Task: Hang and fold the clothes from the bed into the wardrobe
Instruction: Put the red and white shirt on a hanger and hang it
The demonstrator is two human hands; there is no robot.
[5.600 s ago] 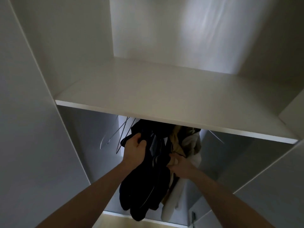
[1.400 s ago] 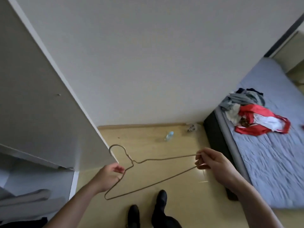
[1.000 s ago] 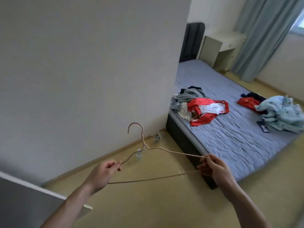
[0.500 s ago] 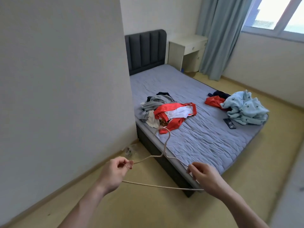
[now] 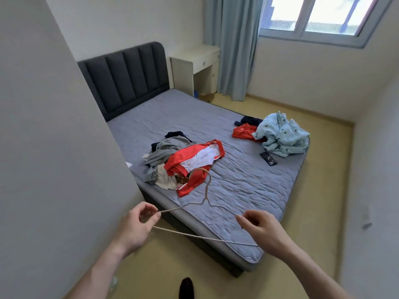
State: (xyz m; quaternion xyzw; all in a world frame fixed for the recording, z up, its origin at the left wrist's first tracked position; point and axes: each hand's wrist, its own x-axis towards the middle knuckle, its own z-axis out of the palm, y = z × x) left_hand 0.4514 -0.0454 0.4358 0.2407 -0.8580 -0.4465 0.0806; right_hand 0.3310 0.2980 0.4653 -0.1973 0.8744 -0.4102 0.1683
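Hanger [image 5: 206, 199] pinched at both ends, left hand [image 5: 135, 228] and right hand [image 5: 262, 230]; hook points ahead at red shirt [image 5: 194, 160] on bed [image 5: 248, 186].

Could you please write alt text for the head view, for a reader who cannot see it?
Two hands, left hand and right hand, each pinch an end of a wire hanger above the bed. A red shirt tops one clothes pile; a blue garment lies farther right.
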